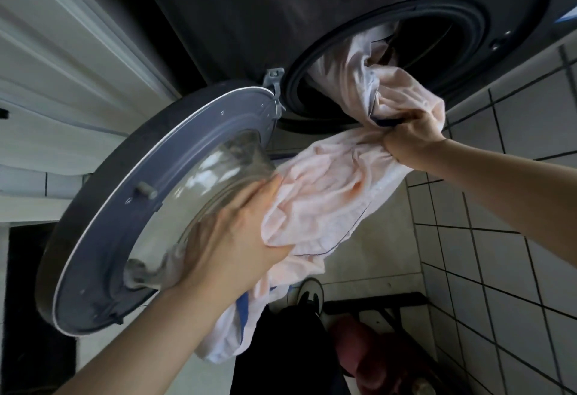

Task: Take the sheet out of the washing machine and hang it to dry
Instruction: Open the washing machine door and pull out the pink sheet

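Note:
A pale pink sheet [331,188] trails out of the round drum opening [437,41] of a dark washing machine [249,4]. Part of it is still inside the drum; the rest hangs between my hands and drops toward my lap. My right hand [415,138] grips a bunched fold just below the opening. My left hand [237,232] holds the lower bundle of fabric, its fingers curled under the cloth, beside the glass of the open door [131,207].
The door swings out to the left with its glass bowl facing me. White cabinet fronts [62,66] stand at left. A tiled wall [499,238] runs at right. A dark folding frame [374,307] and a shoe [309,294] lie on the floor below.

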